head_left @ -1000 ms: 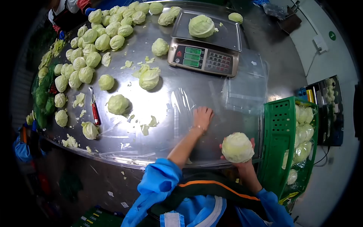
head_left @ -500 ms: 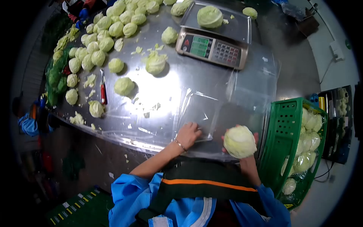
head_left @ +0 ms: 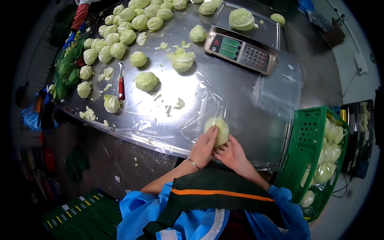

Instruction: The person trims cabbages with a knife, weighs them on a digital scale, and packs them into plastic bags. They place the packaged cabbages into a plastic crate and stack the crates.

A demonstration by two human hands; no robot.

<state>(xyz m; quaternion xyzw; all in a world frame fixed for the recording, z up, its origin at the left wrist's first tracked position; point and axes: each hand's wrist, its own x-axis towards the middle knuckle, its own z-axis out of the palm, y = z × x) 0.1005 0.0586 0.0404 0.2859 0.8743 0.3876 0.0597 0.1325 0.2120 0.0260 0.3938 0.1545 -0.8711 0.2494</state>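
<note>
A pale green cabbage lies at the near edge of the steel table, with a clear plastic bag around its far side. My left hand lies along the cabbage's left side, its fingers close together on the bag's mouth. Palm up at the near right side of the cabbage, my right hand has its fingers apart, the tips touching the cabbage or the bag's edge. Exactly where the bag's edge runs under the fingers is hard to see.
Many cabbages are piled at the far left, near a red-handled knife. A scale carries one cabbage. Flat plastic bags lie at right. A green crate holds wrapped cabbages. A co-worker's arm reaches in.
My right hand has brought the cabbage leftward to the bag by my left hand, and its palm now shows. The co-worker's arm has come farther into view. My view has shifted slightly.
</note>
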